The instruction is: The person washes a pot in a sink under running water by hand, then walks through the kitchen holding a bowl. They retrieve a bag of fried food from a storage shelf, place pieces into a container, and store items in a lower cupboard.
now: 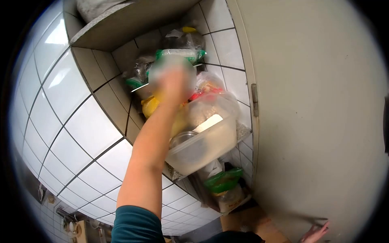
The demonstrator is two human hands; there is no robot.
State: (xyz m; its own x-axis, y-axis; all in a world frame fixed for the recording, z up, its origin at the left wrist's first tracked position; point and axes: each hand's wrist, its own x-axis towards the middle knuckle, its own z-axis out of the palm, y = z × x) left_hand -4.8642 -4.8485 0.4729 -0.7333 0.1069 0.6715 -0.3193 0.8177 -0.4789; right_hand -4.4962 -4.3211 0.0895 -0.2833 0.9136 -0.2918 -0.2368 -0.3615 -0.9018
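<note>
My left hand (173, 79) reaches into a tiled shelf recess, over a green-edged white package (178, 52). A blur covers its fingers, so what they hold, if anything, is hidden. Below it are a yellow bag (150, 106) and a clear bag with red parts (208, 86). Nearer the shelf's front stands a translucent plastic tub (210, 143), with a round metal-rimmed item and something white inside. At the bottom right, my right hand (316, 233) has its fingers stretched out beside the door, holding nothing visible.
A large beige door (316, 105) with a hinge fills the right side. White tiled wall (89, 129) lies to the left. An upper shelf (109, 30) overhangs the recess. Beneath the tub's shelf are a green bag (224, 181) and a cardboard surface (251, 222).
</note>
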